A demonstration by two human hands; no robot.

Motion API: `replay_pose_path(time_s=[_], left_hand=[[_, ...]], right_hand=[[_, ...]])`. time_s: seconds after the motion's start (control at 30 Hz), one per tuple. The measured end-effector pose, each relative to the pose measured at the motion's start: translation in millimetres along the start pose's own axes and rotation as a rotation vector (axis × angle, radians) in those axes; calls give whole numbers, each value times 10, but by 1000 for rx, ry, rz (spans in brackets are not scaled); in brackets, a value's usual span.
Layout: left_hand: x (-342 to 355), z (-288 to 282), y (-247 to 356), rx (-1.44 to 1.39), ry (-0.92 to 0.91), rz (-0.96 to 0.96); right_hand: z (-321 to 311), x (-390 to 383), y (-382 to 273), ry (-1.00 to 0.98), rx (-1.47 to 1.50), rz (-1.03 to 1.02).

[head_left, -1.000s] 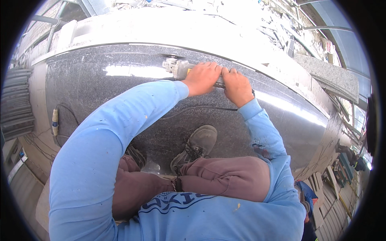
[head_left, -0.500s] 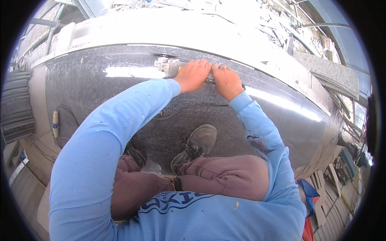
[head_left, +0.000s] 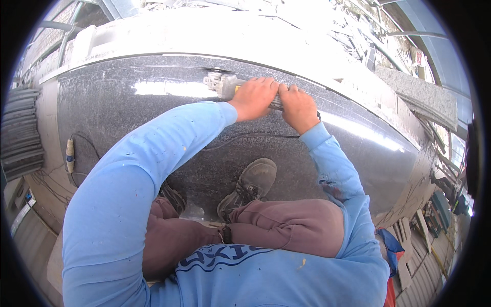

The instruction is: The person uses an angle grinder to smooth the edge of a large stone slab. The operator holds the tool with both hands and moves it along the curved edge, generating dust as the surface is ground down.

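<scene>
An angle grinder (head_left: 223, 85) lies crosswise in both my hands, its grey metal head to the left. My left hand (head_left: 255, 97) wraps round the body just behind the head. Right beside it, my right hand (head_left: 297, 106) grips the rear of the body. The disc, seen edge-on and dark, meets the polished dark stone slab (head_left: 123, 123) near its far edge, close to a pale line that runs along that edge. Whether the disc cuts into the stone or only touches it, I cannot tell. My fingers hide most of the grinder's body.
My shoe (head_left: 257, 176) rests on the slab, with a black cable (head_left: 250, 135) running past it. A cable connector (head_left: 70, 156) lies at the slab's left end. Stacked slats (head_left: 21, 133) stand far left. Stone offcuts (head_left: 424, 92) lean at the right, and rubble lies beyond the slab.
Both hands and the grinder have shifted a little to the right along the slab's far edge. My grip stays the same, and my shoes have not moved.
</scene>
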State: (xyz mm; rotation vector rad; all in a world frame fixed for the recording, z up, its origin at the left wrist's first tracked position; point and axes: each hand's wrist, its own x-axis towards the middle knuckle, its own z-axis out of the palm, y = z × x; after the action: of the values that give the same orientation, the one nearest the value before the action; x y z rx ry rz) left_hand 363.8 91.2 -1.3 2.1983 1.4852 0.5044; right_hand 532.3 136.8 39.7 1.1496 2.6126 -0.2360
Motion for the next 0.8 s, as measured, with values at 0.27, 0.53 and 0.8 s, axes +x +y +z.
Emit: replay_pose_path(time_s=[0.27,0.53,0.8], left_hand=[[-25,1,-135,24,-53,-22],[30,-1,24,15,24,25],[22,9,16,-2,-5,3]], right_hand=[[81,101,-53,39,-8,-39],[-75,-48,44,25,7,-24],[4,-14,21,5,-2,10]])
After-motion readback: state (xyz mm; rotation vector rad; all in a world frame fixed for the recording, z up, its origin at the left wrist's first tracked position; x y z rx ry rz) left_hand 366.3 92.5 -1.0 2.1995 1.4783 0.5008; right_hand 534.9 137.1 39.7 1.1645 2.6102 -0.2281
